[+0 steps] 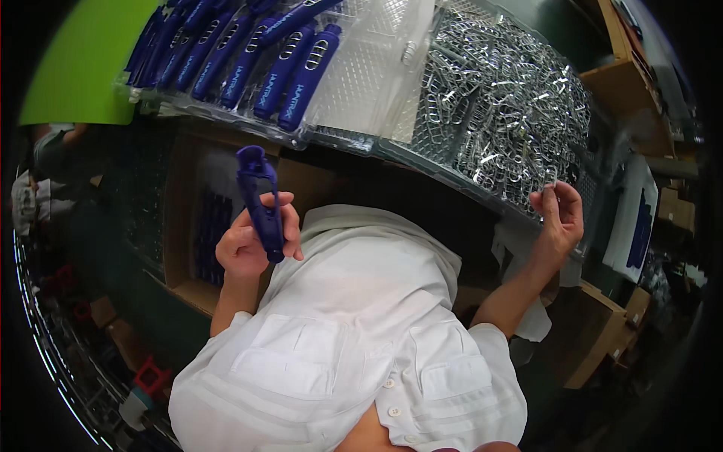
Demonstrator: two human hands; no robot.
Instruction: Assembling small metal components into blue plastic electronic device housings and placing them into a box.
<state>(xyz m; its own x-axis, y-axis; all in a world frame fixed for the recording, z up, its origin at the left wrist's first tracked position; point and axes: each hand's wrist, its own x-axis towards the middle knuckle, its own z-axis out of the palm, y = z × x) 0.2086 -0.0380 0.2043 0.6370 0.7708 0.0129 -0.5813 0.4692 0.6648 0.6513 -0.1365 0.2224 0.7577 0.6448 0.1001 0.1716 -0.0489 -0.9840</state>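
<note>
My left hand (pixel 247 242) grips a dark blue, hollow plastic handle piece (pixel 260 197), held upright in front of my shirt with its open side showing. At the near right edge of the metal parts, my right hand (pixel 559 218) is closed in a pinch. A small bit of shiny metal shows at its fingertips, apparently one of the bent wire parts. Those loose wire parts (pixel 520 113) lie heaped in a clear tray (pixel 444 175). Several blue handles with metal inserts (pixel 305 79) lie side by side at the far left, beyond my left hand.
A textured clear plastic sheet or tray (pixel 365 83) lies between the handles and the metal parts. Below the work surface stands a cardboard box (pixel 197 295) with blue pieces inside. A white container (pixel 629 226) holding blue pieces is at the right. Cardboard boxes (pixel 595 339) stand below it.
</note>
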